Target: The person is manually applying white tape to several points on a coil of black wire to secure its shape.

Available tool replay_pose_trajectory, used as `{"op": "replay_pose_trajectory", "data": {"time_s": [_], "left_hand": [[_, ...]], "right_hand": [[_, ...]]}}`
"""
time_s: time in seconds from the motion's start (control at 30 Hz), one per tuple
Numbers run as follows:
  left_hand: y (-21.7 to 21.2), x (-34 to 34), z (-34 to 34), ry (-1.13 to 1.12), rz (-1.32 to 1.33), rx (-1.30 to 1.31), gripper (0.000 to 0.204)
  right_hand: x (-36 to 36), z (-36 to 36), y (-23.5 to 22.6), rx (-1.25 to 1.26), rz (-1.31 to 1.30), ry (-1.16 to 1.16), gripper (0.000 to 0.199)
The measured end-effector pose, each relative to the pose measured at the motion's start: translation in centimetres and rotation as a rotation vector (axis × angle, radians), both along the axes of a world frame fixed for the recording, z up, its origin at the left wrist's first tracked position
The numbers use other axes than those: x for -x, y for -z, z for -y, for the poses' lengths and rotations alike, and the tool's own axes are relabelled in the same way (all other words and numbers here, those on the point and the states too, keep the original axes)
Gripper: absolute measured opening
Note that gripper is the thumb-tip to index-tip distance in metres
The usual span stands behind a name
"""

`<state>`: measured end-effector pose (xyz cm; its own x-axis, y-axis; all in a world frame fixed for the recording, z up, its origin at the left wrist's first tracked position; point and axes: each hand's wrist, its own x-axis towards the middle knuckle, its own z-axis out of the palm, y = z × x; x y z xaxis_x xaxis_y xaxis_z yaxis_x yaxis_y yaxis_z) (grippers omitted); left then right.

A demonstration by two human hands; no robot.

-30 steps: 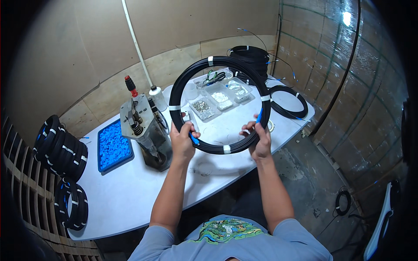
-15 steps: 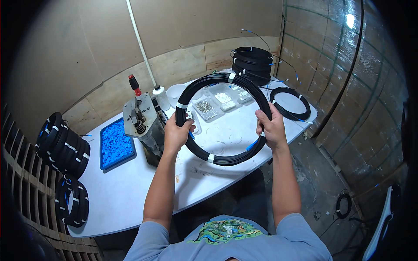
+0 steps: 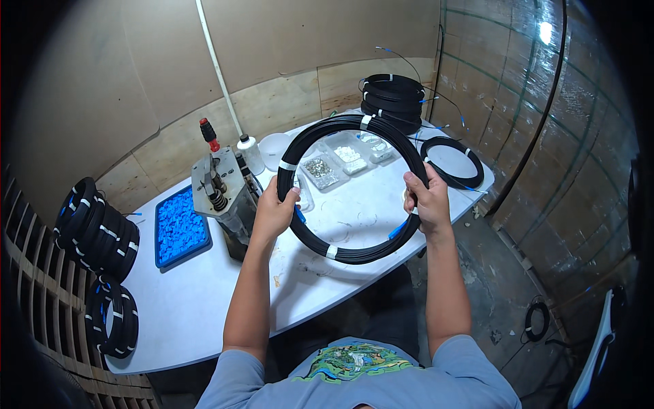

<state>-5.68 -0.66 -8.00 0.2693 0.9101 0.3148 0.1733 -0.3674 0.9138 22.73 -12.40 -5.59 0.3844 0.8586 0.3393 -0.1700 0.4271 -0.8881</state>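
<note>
A large coil of black cable (image 3: 361, 256), bound with white tape bands, is held up over the white table by both hands. My left hand (image 3: 274, 210) is closed round the coil's left side, its thumb on the inner edge. On the opposite side, my right hand (image 3: 429, 198) grips the coil with the thumb across its face. A blue connector end (image 3: 396, 232) sticks out inside the ring near my right hand, and another bit of blue shows below my left thumb. My palms hide parts of the coil.
Left of the coil stand a metal press (image 3: 221, 191) and a blue tray (image 3: 204, 248) of small blue parts. Clear boxes (image 3: 323, 172) of small parts sit behind the coil. Black coils are stacked at the back (image 3: 392, 102) and left (image 3: 102, 232); another (image 3: 453, 162) lies right.
The coil, in both hands, has shifted very slightly to the right and tilted a little. Both hands keep their grip.
</note>
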Motion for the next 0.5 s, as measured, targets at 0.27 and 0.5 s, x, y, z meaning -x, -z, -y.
{"op": "replay_pose_trajectory", "data": {"time_s": [0.27,0.5], "left_hand": [[-0.3,0.7,0.3,0.052,-0.101,-0.031,0.034],[-2.4,0.2,1.4,-0.002,-0.154,0.045,0.034]], "right_hand": [[0.1,0.1,0.5,0.007,0.061,0.042,0.034],[0.1,0.1,1.2,-0.033,0.049,0.018,0.023]]}}
